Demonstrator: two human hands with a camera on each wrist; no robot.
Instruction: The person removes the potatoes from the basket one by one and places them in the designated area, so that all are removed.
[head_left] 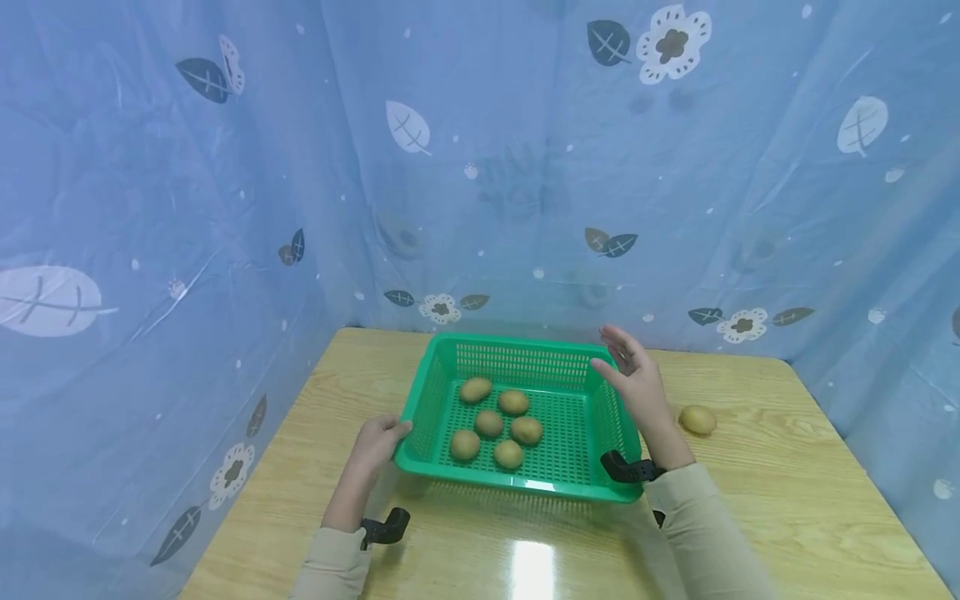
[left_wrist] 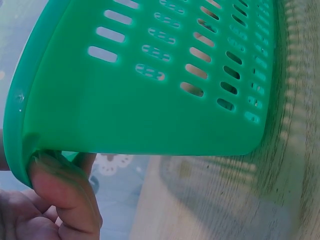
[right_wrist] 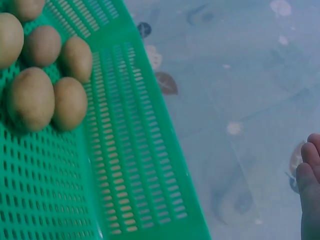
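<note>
Six potatoes (right_wrist: 31,100) lie close together in the green basket (right_wrist: 112,35), at the upper left. The right hand (right_wrist: 311,187), partly visible at the right edge, does not touch the basket. Behind is a bluish curtain (right_wrist: 250,65).

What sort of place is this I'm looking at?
Probably a small curtained-off work area, though the wider room isn't visible. Blue leaf-and-flower sheeting hangs behind and beside a wood-look table, where a green basket holds several potatoes.
</note>
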